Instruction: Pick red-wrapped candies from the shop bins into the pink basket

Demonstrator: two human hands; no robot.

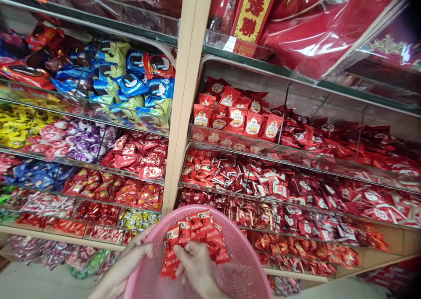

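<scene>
Two bare hands are working at a pink basket (258, 264): the left hand (140, 245) is gripping its left rim, fingers curling over the edge, while the right hand (199, 264) is reaching inside, its thumb and fingers drawing close together over the red packets (197, 229); whether they are pinching one, I cannot tell. These packets are lying overlapped in the basket, toward its far left part, several of them showing dark characters on a pale top band. Behind the basket, a pale wooden post (187, 93) is rising at a tilt and dividing the shelving. To its right, larger red packets (237, 120) are filling part of an upper tier, with smaller red-and-white sweets (226, 174) crowding the tier below. To its left, blue packs (133, 85) are sitting above purple-and-white sweets (88, 141), and yellow sweets (15, 120) are heaping up farther left. Higher up, a gold panel (255, 12) with red characters is leaning beside plastic-wrapped red goods (305, 36).
</scene>
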